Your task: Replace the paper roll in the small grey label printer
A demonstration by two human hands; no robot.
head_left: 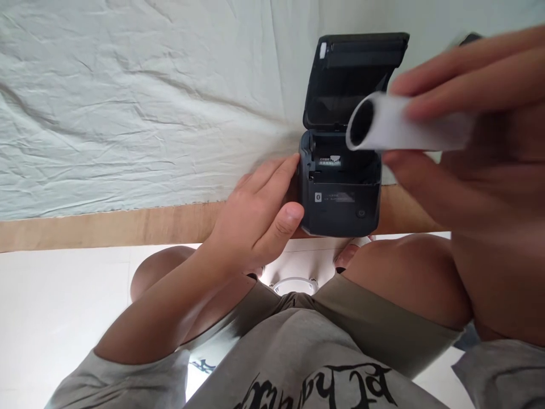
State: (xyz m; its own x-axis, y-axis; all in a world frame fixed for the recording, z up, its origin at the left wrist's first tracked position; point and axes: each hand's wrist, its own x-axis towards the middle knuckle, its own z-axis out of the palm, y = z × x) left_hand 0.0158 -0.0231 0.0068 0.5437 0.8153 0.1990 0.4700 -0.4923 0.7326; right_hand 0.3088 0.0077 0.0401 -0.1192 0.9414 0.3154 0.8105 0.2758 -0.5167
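Observation:
A small black label printer (340, 210) lies at the table's front edge with its lid (355, 79) swung up and back. The paper bay in its body shows, with a small white label inside. My left hand (259, 210) is beside the printer, fingers stretched out and fingertips against its left side; it grips nothing. Above the printer's right side, my right hand (472, 130) pinches a white paper roll (395, 122) between thumb and fingers. The roll's dark hollow core faces left. It hides part of the lid and bay, and the hand is slightly blurred.
A wrinkled pale cloth (149, 113) covers the table, whose wooden edge (106, 227) runs along the front. A dark object (470, 38) shows partly behind my right hand. My legs are below the edge, over a white floor (63, 307).

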